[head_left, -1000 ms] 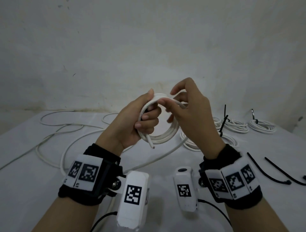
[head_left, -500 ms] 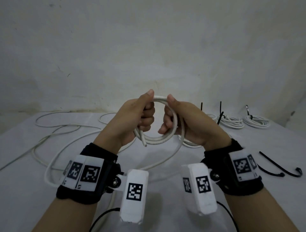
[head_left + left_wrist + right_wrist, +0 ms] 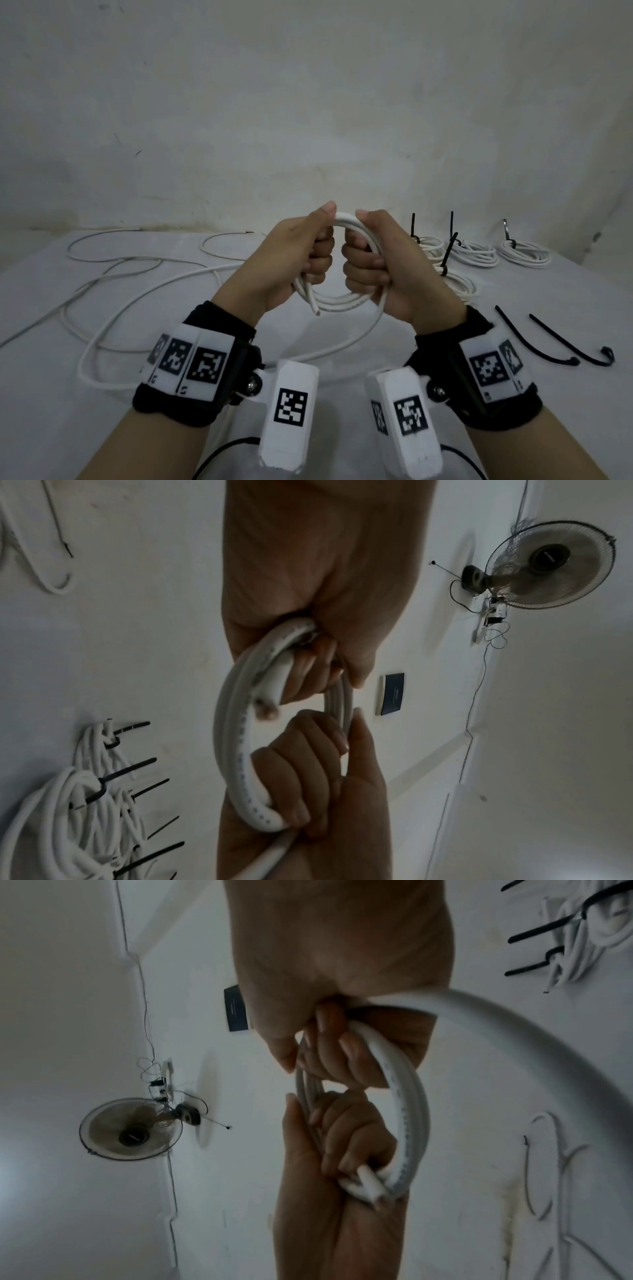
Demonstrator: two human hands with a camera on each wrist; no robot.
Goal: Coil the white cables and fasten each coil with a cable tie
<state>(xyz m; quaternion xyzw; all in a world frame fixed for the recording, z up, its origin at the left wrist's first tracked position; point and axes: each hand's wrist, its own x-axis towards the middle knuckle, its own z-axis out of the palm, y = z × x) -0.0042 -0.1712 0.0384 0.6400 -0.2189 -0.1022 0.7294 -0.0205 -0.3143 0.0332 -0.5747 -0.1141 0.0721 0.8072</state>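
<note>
- Holding a small coil (image 3: pixel 337 301) of white cable up over the table (image 3: pixel 41 342), we have both fists wrapped around it, side by side, thumbs on top.
- Our left hand (image 3: pixel 291 260) curls its fingers round the coil's left side; the cut cable end (image 3: pixel 313 306) pokes out below that fist.
- Our right hand (image 3: pixel 380 267) grips the right side of the coil, fingers closed round several turns.
- From the right fist the uncoiled rest of the cable (image 3: pixel 144 298) drops to the table and runs off left in loose loops.
- Behind our right hand, finished coils (image 3: pixel 524 253) lie on the table, each bound with a black tie whose tail sticks up.
- Two loose black ties (image 3: pixel 534 339) lie on the table to the right, near each other.
- In the left wrist view, a wall fan (image 3: pixel 548 566) hangs in the background.
</note>
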